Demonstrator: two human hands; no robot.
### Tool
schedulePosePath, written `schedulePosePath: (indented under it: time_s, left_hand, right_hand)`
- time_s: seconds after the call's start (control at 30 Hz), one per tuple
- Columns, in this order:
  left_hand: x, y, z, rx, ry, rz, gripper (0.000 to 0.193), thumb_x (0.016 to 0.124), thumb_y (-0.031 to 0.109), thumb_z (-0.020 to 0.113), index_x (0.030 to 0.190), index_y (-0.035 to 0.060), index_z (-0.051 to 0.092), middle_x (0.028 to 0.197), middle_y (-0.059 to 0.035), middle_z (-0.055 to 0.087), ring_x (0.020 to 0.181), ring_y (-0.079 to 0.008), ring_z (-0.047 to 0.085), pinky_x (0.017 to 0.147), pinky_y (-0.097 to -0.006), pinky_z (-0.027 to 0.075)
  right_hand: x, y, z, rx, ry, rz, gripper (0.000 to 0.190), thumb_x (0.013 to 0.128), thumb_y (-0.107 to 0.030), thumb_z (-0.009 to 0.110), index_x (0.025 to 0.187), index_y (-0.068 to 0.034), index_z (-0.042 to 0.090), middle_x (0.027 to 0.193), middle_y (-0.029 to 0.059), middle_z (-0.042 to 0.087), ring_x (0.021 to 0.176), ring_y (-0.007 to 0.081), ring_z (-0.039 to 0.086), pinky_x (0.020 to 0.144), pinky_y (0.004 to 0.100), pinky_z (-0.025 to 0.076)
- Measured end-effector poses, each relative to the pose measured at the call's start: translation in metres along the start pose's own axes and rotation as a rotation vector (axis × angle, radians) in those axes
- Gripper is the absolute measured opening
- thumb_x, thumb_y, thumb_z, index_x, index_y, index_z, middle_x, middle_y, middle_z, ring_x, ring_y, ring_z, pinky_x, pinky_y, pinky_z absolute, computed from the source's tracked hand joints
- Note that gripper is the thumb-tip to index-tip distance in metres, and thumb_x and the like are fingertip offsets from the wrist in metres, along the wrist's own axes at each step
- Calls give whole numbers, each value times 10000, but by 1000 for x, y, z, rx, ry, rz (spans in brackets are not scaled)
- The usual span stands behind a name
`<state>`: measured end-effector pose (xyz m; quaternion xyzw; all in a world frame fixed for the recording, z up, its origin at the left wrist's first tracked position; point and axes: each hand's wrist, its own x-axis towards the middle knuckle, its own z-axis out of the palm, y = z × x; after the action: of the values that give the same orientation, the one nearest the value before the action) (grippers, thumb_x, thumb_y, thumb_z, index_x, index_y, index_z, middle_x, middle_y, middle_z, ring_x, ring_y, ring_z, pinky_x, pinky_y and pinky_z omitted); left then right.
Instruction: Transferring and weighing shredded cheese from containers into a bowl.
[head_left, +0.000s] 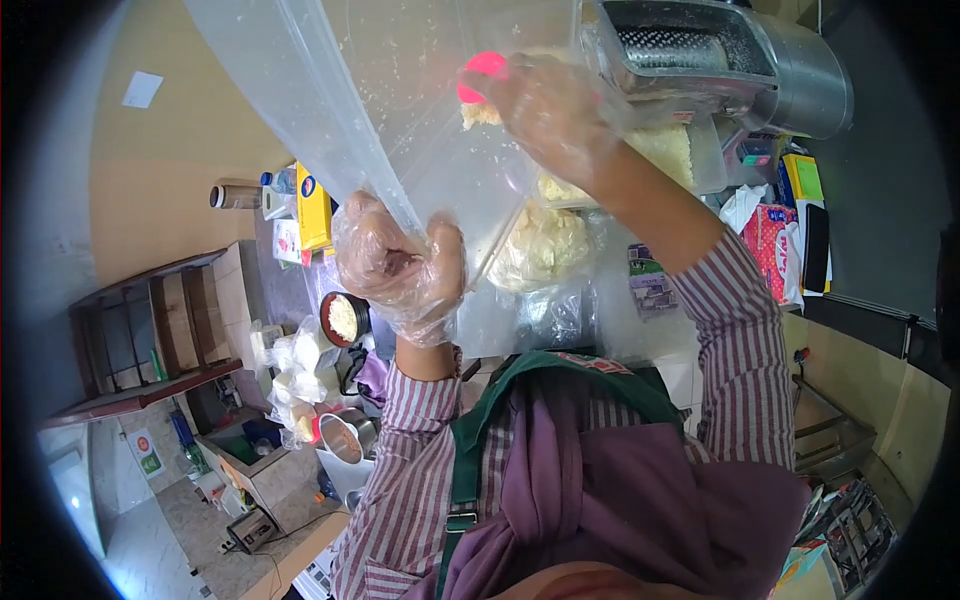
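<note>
A large translucent plastic container (307, 82) is tilted up in front of me, with pale crumbs clinging to its inside. My left hand (397, 270), in a clear plastic glove, grips its rim at the near left. Inside the container, my gloved right hand (555, 112) holds a bright pink scraper (486, 73). A small clump of pale grated food (480, 115), which looks like cheese, sits just below the scraper. Close under the right forearm lies a clear bag of pale grated food (544, 251). Behind that forearm is a translucent tray (709, 161) holding more of it.
A metal grating machine (802, 71) stands at the far right. Nearby are a red-pink tissue pack (771, 236) and a purple packet (651, 281). On the left are a yellow box (313, 202), a dark bowl of gratings (326, 319) and a metal pot (360, 427).
</note>
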<state>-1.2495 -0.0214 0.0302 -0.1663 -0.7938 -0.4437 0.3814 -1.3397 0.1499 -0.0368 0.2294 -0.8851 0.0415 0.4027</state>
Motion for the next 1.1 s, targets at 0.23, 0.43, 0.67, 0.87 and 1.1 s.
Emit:
schedulePosePath:
  time_s: [0.23,0.43,0.67,0.87,1.1]
  left_hand:
    - [3,10,3,276,-160,190,253,600,-16,643,596,64,403,620,-74,462,557,-187,435,559,-295,369]
    - [1,2,-1,208,-131,100,235,609,-13,634,593,51,408,635,-76,483,570,-175,456,560,-289,374]
    - [4,14,14,172,-145,160,249,613,-14,639,592,52,400,640,-81,489,573,-183,455,554,-298,371]
    - [3,-2,-2,182,-114,114,264,639,-13,646,592,51,394,664,-75,517,583,-173,451,561,-300,369]
    - [6,10,7,74,-88,96,260,652,-22,639,589,50,397,658,-70,507,592,-163,446,565,-295,365]
  right_hand:
    - [2,-2,23,217,-556,183,269,858,-135,559,1114,-118,638,821,100,660,737,262,649,616,414,528]
    - [-20,-6,-23,180,-362,261,316,841,-138,556,1148,-136,632,773,77,641,736,271,643,618,402,524]
    - [-6,-17,48,273,-484,267,392,812,-122,555,1199,-148,608,813,69,640,785,260,633,595,393,510]
    - [-38,-7,18,116,-415,275,399,866,-171,509,1255,-117,573,822,83,644,773,272,635,607,385,509]
    - [2,-15,33,210,-589,331,419,905,-117,479,1321,-76,511,821,126,644,758,283,647,638,365,528]
